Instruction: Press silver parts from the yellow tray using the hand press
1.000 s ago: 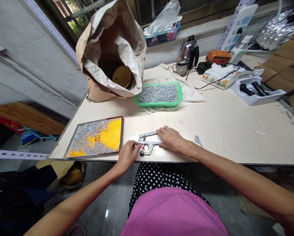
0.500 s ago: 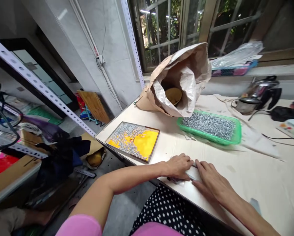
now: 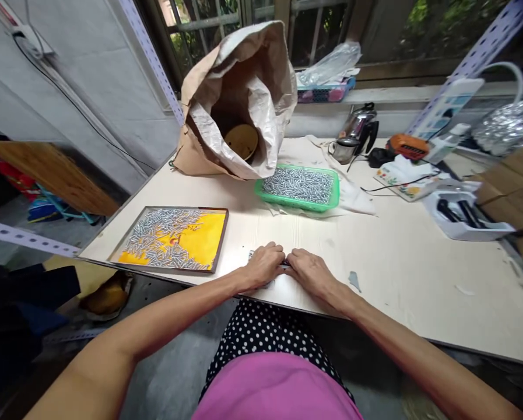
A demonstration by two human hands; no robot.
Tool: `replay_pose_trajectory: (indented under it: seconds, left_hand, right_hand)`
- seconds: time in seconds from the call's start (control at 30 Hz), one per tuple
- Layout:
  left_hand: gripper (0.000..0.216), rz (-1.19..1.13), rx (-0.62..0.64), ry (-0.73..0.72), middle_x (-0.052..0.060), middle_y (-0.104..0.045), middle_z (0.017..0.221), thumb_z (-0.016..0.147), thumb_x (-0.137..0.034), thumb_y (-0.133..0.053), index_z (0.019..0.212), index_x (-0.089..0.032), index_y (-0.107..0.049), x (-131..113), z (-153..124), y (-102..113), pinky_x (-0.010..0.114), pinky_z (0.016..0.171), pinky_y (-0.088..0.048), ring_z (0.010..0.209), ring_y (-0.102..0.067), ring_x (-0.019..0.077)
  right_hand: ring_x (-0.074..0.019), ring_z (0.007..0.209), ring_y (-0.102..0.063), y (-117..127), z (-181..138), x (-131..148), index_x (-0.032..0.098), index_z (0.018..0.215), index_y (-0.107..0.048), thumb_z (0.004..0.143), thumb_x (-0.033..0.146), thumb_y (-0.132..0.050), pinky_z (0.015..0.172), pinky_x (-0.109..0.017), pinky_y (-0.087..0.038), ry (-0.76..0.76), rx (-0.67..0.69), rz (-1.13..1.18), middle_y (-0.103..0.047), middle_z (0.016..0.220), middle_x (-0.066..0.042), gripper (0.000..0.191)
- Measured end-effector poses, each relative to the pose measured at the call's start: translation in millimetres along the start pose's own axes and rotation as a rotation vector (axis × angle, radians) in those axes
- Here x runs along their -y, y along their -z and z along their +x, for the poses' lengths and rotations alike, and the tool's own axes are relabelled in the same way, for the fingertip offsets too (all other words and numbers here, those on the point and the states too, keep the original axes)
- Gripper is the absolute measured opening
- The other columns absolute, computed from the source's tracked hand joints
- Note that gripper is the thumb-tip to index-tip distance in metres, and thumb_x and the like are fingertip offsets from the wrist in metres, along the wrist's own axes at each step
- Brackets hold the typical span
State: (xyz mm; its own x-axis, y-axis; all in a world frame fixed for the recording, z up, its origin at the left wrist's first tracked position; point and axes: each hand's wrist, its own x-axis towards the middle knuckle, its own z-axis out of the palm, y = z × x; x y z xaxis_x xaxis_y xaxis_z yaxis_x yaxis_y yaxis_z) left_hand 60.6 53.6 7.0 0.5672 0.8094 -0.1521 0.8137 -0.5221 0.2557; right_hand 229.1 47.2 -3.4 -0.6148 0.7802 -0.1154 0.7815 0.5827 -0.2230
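My left hand (image 3: 264, 266) and my right hand (image 3: 307, 269) rest close together near the table's front edge, fingers curled down. Both are closed on a flat, thin piece with a greyish edge (image 3: 284, 266), mostly covered by the fingers, so its kind does not show. To the left of my left hand lies a shallow framed tray (image 3: 220, 245) with a yellow bottom, strewn with small silvery screw-like pins (image 3: 158, 230). Beyond the hands, a green plastic basket (image 3: 336, 195) holds a heap of similar silvery pins (image 3: 298, 185).
A large open paper sack (image 3: 200, 140) with a round yellowish container (image 3: 242, 142) inside leans behind the basket. Farther right are a metal kettle (image 3: 360, 125), an orange tool (image 3: 407, 147) and a white box (image 3: 471, 230). A small grey scrap (image 3: 354, 280) lies right of my hands.
The camera view has swung right, bringing the table's right side into sight. My hands have drawn closer together over the flat piece. The tray and basket stay put on the table.
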Motion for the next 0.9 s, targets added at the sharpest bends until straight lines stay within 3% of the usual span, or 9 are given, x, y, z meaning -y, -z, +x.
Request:
replay_pose_trajectory:
  seconds: [0.1,0.23,0.3,0.4,0.53,0.6,0.7,0.9]
  left_hand:
    - [0.015,-0.021,-0.038,0.034,0.009,-0.065,0.096,0.086,-0.03,-0.065,0.089,-0.016,-0.065,0.1,-3.1,-1.8,0.037,0.083,-0.05,0.099,-0.058,0.0263]
    - [0.041,0.028,-0.202,0.058,0.017,-0.057,0.131,0.086,-0.026,-0.066,0.123,-0.013,-0.055,-13.1,-24.3,-20.6,0.046,0.102,-0.044,0.125,-0.052,0.0303]
    - [0.049,0.045,-0.282,-0.01,0.019,-0.048,0.144,0.089,-0.026,-0.063,0.133,-0.014,-0.047,-27.7,-39.6,-35.5,0.049,0.11,-0.037,0.137,-0.041,0.0315]
    - [0.053,0.022,-0.333,-0.126,0.018,-0.047,0.147,0.091,-0.035,-0.06,0.137,-0.014,-0.044,-53.7,-61.0,-53.6,0.051,0.113,-0.035,0.143,-0.034,0.0321]
    - [0.041,-0.039,-0.38,-0.278,0.014,-0.057,0.137,0.095,-0.035,-0.054,0.129,-0.012,-0.054,-75.7,-86.8,-60.8,0.046,0.115,-0.036,0.139,-0.04,0.0285]
    - [0.03,-0.068,-0.422,-0.309,0.01,-0.063,0.129,0.096,-0.03,-0.053,0.121,-0.014,-0.06,-74.7,-100.8,-60.5,0.042,0.114,-0.04,0.133,-0.049,0.0249]
    - [0.02,-0.094,-0.521,-0.245,0.008,-0.069,0.118,0.096,-0.02,-0.052,0.111,-0.016,-0.064,-58.7,-121.6,-59.8,0.04,0.108,-0.047,0.12,-0.059,0.0215]
    - [0.026,-0.094,-0.644,0.001,0.012,-0.068,0.119,0.095,-0.015,-0.05,0.118,-0.017,-0.062,-17.4,-147.2,-65.9,0.042,0.103,-0.053,0.118,-0.062,0.022]
  right_hand:
    - [-0.0242,0.098,-0.058,-2.2,-2.3,-9.7,0.015,0.105,-0.063,0.093,0.034,-0.057,0.084,-0.035,-0.046,0.041,-0.063,0.006,-0.063,0.102,-0.011,0.023]
    - [-0.0272,0.109,-0.055,3.9,-3.5,-32.0,0.015,0.133,-0.051,0.088,0.043,-0.062,0.091,-0.041,-0.046,0.126,-0.178,0.119,-0.059,0.119,-0.014,0.054]
    - [-0.0259,0.109,-0.055,13.2,-1.8,-36.7,0.017,0.137,-0.049,0.093,0.04,-0.056,0.092,-0.041,-0.046,0.106,-0.258,0.152,-0.059,0.121,-0.014,0.051]
    - [-0.0232,0.104,-0.055,28.2,5.9,-24.2,0.019,0.131,-0.057,0.097,0.027,-0.049,0.09,-0.037,-0.044,0.125,-0.313,0.092,-0.061,0.113,-0.011,0.036]
    - [-0.0203,0.093,-0.055,28.4,22.0,15.7,0.025,0.112,-0.068,0.095,0.022,-0.053,0.078,-0.032,-0.042,0.341,-0.126,-0.041,-0.061,0.099,-0.006,0.024]
    - [-0.0197,0.093,-0.054,20.2,28.4,33.0,0.024,0.104,-0.07,0.094,0.022,-0.055,0.076,-0.031,-0.041,0.454,-0.039,-0.079,-0.06,0.099,-0.006,0.018]
    - [-0.0195,0.094,-0.054,7.6,35.1,47.1,0.019,0.096,-0.07,0.093,0.021,-0.057,0.078,-0.031,-0.04,0.569,0.006,-0.091,-0.06,0.1,-0.007,0.013]
    - [-0.0198,0.091,-0.055,-13.7,48.4,52.5,0.016,0.091,-0.064,0.092,0.013,-0.05,0.08,-0.033,-0.042,0.598,0.022,-0.052,-0.06,0.095,-0.008,0.014]
